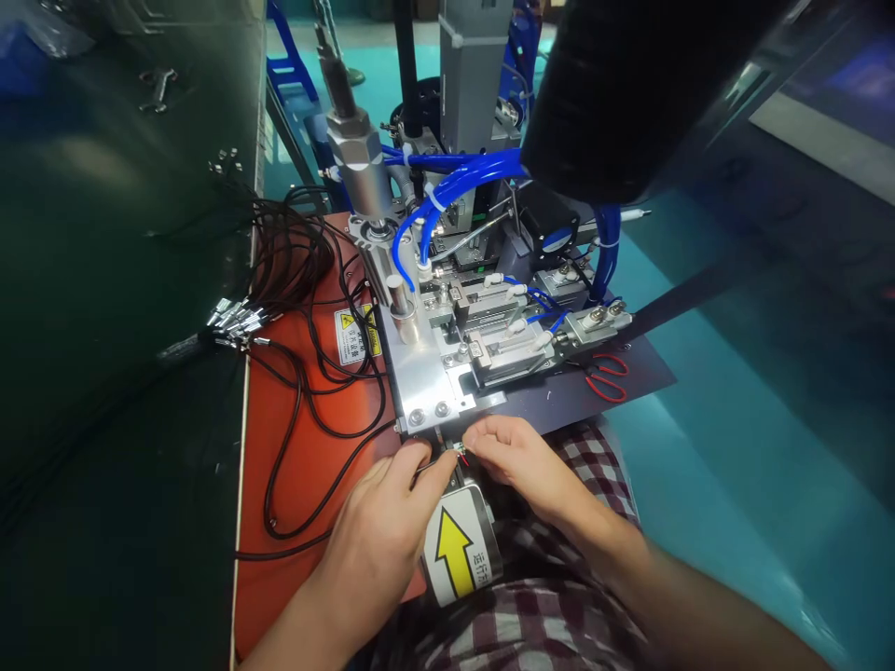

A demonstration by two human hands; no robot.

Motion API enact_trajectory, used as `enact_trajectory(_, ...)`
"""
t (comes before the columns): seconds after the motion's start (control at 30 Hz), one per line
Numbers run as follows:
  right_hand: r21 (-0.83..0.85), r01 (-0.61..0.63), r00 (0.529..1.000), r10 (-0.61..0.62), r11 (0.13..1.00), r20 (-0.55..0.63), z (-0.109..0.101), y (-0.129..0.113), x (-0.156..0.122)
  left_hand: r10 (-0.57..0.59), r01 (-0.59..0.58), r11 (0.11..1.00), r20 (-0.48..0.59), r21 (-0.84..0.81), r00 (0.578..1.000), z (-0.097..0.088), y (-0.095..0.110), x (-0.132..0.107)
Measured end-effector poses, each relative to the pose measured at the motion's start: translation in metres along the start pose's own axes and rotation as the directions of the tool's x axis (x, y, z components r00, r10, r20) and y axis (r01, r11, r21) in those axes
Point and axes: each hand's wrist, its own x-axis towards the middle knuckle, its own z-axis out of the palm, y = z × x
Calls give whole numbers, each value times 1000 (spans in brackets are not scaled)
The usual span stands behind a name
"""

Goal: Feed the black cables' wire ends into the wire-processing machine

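My left hand [384, 508] is closed in a pinch at the front edge of the metal machine [430, 373], on the end of a thin cable with a short red wire showing. Just to its right, the fingertips of my right hand [514, 457] pinch together at a small whitish connector [459, 448]. The two hands nearly meet there, and the fingers partly cover the connector and wire. Below them sits a white label with a yellow arrow [454, 550]. The press plate with two bolts lies right above my fingers.
A tangle of black cables [294, 233] with metal-tipped ends [238, 321] lies on the orange surface [314, 494] to the left. Red-handled scissors [608, 377] rest at the right. Blue air tubes [475, 172] arch over the machine. A dark cylinder [615, 102] hangs close above. A wrench [159, 90] lies far left.
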Motion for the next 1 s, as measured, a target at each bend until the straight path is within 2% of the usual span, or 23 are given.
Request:
enact_trajectory(0.07,34,-20,1000,19,999,17,-2,3,-2,-10,10,1000,-2,-5,1000,0,0,0)
enact_trajectory(0.17,45,-4,1000,5,999,-18,1,5,-11,-7,7,1000,-7,-15,1000,-1,0,1)
enact_trajectory(0.23,-10,13,998,-13,1000,-54,6,7,-18,4,-4,1000,-5,-18,1000,-1,0,1)
enact_trajectory(0.3,-147,71,992,-85,987,-96,9,8,-23,4,-4,1000,-2,-17,1000,-2,0,2)
enact_trajectory(0.37,-328,168,971,-213,930,-106,9,5,-26,3,-3,1000,-1,-18,1000,-2,0,2)
enact_trajectory(0.43,-491,284,929,-362,824,-70,7,0,-26,3,-3,1000,-7,-19,1000,-2,0,2)
enact_trajectory(0.5,-574,349,894,-447,741,-34,4,-5,-24,-4,3,1000,-9,-21,1000,-2,0,2)
enact_trajectory(0.57,-533,338,906,-422,775,-39,1,-6,-21,-12,12,1000,4,-25,1000,-2,0,2)
enact_trajectory(0.67,-242,206,975,-221,948,-35,-2,0,-13,-11,12,999,22,-33,1000,-2,-1,2)
enact_trajectory(0.77,10,68,997,-69,998,30,-3,7,-7,-15,16,999,20,-37,1000,-3,-1,3)
enact_trajectory(0.83,52,56,998,-58,997,32,-2,7,-7,-23,24,998,15,-53,1000,-3,-1,4)
enact_trajectory(1.0,-10,137,990,-138,990,-38,7,4,-6,-57,53,991,-26,-125,998,-3,0,5)
